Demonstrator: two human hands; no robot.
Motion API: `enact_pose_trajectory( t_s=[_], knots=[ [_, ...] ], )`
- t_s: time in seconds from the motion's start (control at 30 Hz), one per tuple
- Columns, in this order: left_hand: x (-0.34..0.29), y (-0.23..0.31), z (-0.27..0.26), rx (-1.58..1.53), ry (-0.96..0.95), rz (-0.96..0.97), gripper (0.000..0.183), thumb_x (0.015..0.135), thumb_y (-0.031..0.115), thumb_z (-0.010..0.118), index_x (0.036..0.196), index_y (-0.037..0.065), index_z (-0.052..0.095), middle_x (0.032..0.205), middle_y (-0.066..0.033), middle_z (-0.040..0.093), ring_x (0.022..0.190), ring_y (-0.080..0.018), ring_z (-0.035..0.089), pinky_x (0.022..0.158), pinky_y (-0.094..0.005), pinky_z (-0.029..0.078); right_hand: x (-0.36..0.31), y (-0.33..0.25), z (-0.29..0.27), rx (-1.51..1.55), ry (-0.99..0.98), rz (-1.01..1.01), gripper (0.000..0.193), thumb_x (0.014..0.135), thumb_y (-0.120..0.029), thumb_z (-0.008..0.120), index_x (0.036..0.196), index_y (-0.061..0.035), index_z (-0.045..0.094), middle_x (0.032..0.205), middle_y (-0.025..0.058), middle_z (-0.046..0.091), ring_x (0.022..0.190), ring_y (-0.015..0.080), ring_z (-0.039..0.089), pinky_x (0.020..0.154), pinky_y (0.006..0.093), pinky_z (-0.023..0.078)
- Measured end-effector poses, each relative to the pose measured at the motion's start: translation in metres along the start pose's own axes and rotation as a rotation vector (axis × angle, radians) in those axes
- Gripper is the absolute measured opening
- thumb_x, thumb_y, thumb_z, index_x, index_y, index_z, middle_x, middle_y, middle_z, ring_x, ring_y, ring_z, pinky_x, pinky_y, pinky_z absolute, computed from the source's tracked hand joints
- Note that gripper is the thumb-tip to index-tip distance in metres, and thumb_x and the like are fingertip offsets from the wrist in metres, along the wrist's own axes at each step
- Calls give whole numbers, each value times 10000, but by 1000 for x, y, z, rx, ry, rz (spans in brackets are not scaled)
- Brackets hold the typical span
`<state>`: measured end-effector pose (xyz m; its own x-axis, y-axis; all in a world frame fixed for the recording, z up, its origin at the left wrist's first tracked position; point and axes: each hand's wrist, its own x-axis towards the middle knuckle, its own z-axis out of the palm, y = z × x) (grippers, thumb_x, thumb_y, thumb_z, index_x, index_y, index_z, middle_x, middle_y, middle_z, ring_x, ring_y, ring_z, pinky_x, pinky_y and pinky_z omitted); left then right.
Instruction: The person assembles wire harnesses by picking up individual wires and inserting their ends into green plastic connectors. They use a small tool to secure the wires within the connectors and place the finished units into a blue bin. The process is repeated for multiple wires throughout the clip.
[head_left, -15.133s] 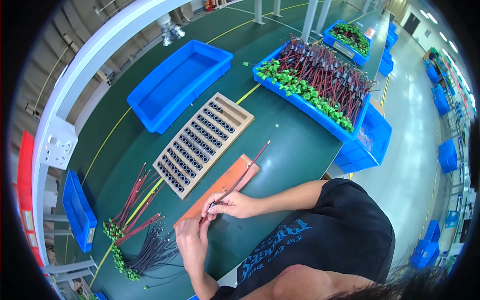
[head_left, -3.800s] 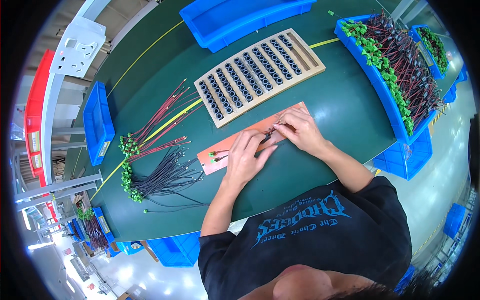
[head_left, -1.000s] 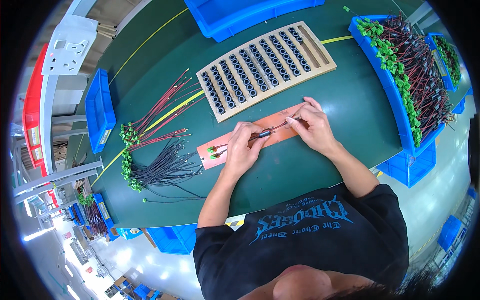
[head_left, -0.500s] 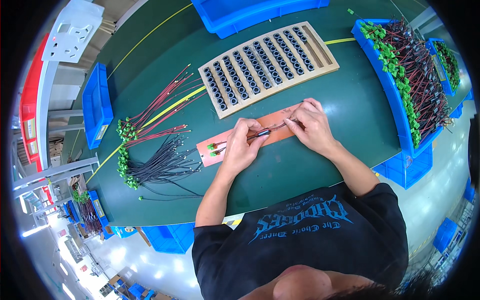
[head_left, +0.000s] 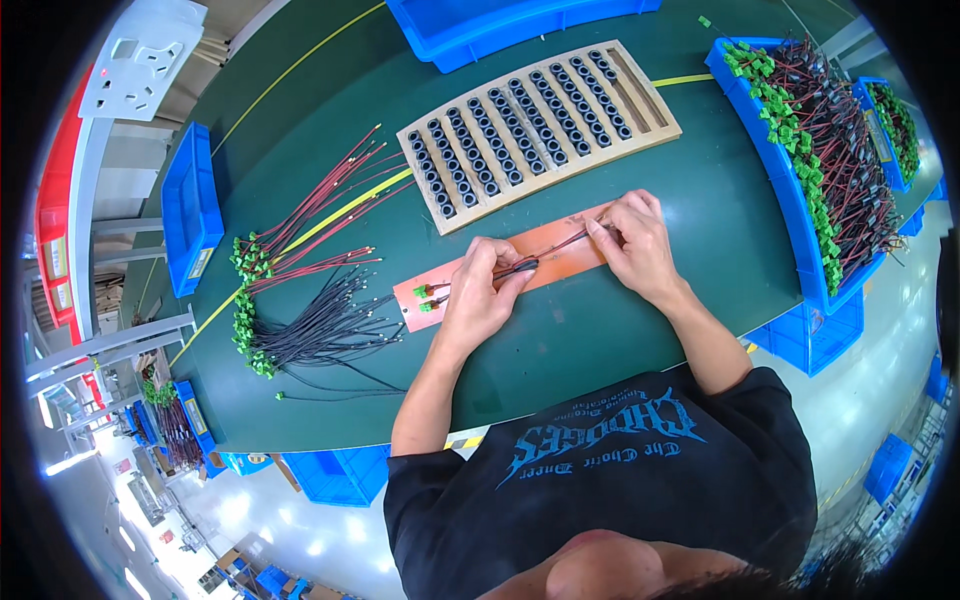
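An orange board lies on the green table, with two green connectors at its left end. My left hand is closed, thumb and fingers pinching a small black cylindrical sleeve over the board. Thin dark wires run from the sleeve to my right hand. That hand pinches them near the board's right end; the wire tips are hidden by its fingers. Beyond the board is a wooden tray holding rows of black ring-shaped parts.
Left of the board lie red wires and black wires with green connectors. A blue bin heaped with wired assemblies stands at the right. Other blue bins are at the back and far left.
My right hand has shifted slightly right and away from me, and the wires between my hands look straighter. My left hand stays on the black sleeve, which now sits deeper in its fingers.
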<state>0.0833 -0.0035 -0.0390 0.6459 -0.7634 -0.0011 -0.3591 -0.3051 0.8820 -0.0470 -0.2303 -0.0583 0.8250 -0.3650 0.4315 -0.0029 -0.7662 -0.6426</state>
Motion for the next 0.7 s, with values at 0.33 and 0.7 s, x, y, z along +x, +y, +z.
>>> enact_pose_trajectory(
  t_s=[0.33, 0.7],
  knots=[
    [3, 1, 14, 79, 69, 61, 297, 889, 5, 804, 1075, 5, 572, 1057, -141, 689, 935, -246, 762, 820, -343, 632, 0, 6, -11, 53, -26, 42, 212, 920, -137, 777, 779, -51, 645, 689, 34, 589, 754, 222, 576, 921, 418, 446],
    [13, -6, 30, 118, 145, 246, 282, 842, -51, 807, 1049, -6, 621, 1028, -144, 675, 898, -256, 728, 765, -335, 631, 2, 7, -16, 96, -53, 146, 204, 927, -151, 775, 800, -37, 663, 701, 53, 583, 766, 226, 571, 871, 391, 444]
  ],
)
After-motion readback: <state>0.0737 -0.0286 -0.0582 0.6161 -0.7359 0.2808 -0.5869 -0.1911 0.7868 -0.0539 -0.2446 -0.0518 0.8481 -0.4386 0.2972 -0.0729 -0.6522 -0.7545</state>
